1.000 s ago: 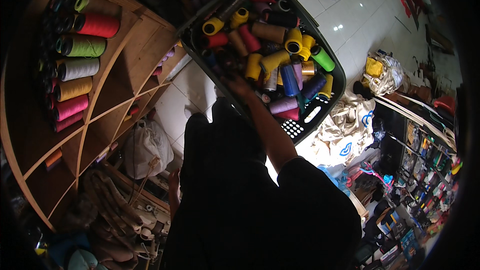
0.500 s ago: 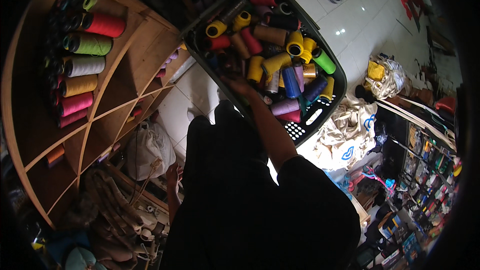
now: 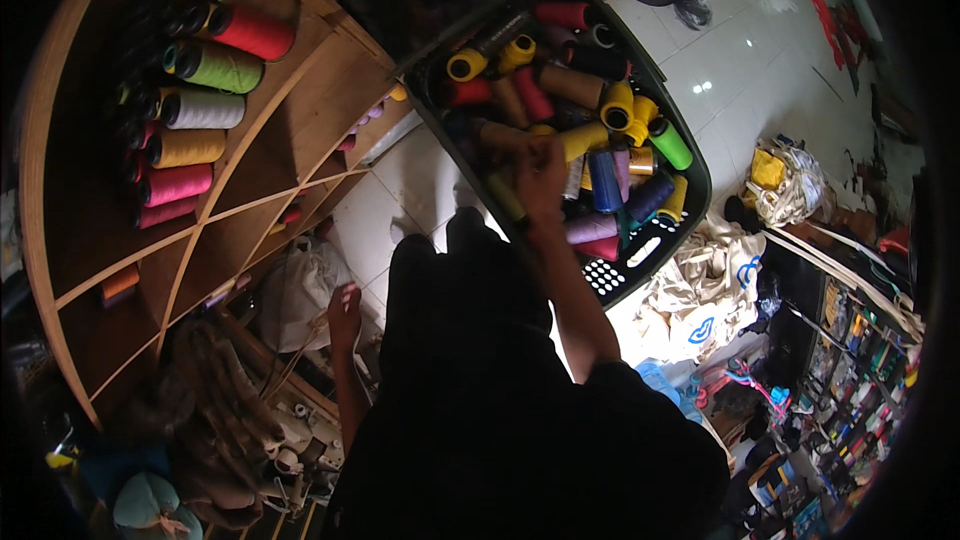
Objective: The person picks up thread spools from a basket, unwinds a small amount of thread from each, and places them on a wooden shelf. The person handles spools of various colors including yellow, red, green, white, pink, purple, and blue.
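My right hand [image 3: 541,180] reaches over the dark green plastic basket [image 3: 690,155], its fingers curled. An olive-yellow spool of thread [image 3: 507,196] shows at the finger side of this hand, close to the basket's near left rim, and appears gripped; the fingertips are partly hidden. Around it lie many loose spools, among them a blue spool [image 3: 604,181], a bright green spool [image 3: 670,143] and a lilac spool [image 3: 591,229]. My left hand [image 3: 345,314] hangs low on the left, fingers loosely apart, holding nothing, beside a whitish bag [image 3: 295,290].
At left stands a wooden shelf [image 3: 205,208] with compartments; spools in red [image 3: 252,31], green [image 3: 222,67] and pink [image 3: 178,184] are stacked in one. Cream cloth bags [image 3: 695,285] lie right of the basket. Tools and clutter [image 3: 850,370] fill the lower right.
My right hand has risen from the basket's left inner side toward its middle, and the olive-yellow spool has come into sight. My left hand has moved up slightly. The whole view has shifted.
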`<state>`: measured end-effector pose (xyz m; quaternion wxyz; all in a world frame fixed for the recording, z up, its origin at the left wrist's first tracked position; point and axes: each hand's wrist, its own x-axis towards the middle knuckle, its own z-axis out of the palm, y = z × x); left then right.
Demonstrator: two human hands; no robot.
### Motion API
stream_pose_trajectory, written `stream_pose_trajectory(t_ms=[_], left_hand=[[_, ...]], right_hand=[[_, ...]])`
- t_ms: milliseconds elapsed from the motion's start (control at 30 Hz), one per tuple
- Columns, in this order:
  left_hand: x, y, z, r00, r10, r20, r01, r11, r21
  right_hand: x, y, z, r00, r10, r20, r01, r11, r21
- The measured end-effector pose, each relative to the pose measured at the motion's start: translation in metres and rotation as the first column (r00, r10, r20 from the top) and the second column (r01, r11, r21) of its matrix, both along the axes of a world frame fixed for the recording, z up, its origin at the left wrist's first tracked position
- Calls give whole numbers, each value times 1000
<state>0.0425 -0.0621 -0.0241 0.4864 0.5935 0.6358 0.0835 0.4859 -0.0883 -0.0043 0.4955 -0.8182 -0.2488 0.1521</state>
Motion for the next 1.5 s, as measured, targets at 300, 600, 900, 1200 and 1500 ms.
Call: stream_pose_trajectory(t_ms=[300,600,900,1200,1500], left_hand=[[230,86,198,803,-281,527,212,959,187],[250,86,223,593,-174,786,164,982,93],[233,78,245,705,-268,657,-124,865,486],[216,75,241,778,-385,497,-147,657,739],[211,77,257,872,-297,389,-144,605,783]], right_hand=[[35,-13,153,820,293,-492,-51,893,447],[-5,5,210,952,292,-93,-236,892,386],[-47,24,228,886,291,360,-430,805,409],[-59,52,272,663,666,341,-746,625,229],[-60,53,253,683,631,368,-731,582,358]])
